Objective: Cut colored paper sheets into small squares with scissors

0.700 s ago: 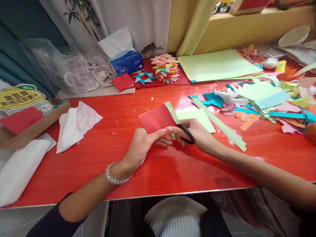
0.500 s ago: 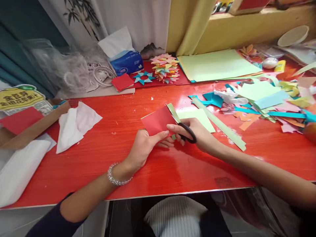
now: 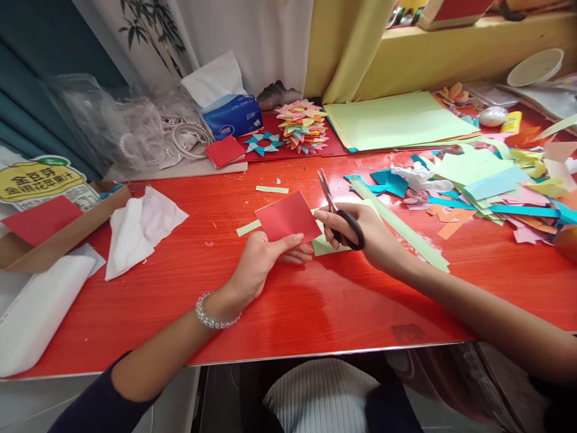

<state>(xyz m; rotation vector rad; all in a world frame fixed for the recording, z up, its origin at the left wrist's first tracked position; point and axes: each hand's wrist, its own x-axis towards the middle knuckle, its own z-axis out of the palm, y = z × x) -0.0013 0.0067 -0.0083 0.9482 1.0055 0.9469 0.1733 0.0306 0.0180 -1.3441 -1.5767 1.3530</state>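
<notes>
A square of red paper point(image 3: 287, 216) is pinched between the thumb and fingers of my left hand point(image 3: 264, 261), just above the table. My right hand point(image 3: 360, 225) grips black-handled scissors point(image 3: 330, 198), their blades pointing up and away, apart from the paper; its fingertips are close to the red square's right edge. Under the right hand lies a light green sheet point(image 3: 331, 245), partly hidden. Two short pale green strips lie by the red paper: one strip point(image 3: 271, 189) beyond it, another strip point(image 3: 248, 228) to its left.
Colourful paper scraps point(image 3: 491, 186) pile up on the right beside a long green strip point(image 3: 401, 225). Green sheets point(image 3: 406, 123), a folded-paper stack point(image 3: 303, 126) and a blue tissue pack point(image 3: 234, 114) stand along the back. Crumpled tissue point(image 3: 144, 231) and a cardboard box point(image 3: 67, 231) are left.
The scissors have come away from the red paper's right edge and now point upward. Two pale green strips now lie on the table near the paper. My left hand keeps its hold.
</notes>
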